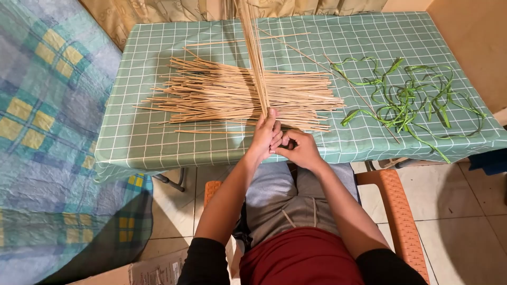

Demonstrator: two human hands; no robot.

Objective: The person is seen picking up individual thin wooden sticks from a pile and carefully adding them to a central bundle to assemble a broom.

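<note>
Stick bundle upright, gripped at its base by left hand, right hand pinched shut beside it

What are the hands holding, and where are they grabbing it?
The left hand grips a bunch of thin sticks at its bottom end, standing up over the table. The right hand pinches at that same end.

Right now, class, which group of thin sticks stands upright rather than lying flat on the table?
The bundle of sticks gripped in the left hand stands upright; the big pile of sticks lies flat across the checked tablecloth.
</note>
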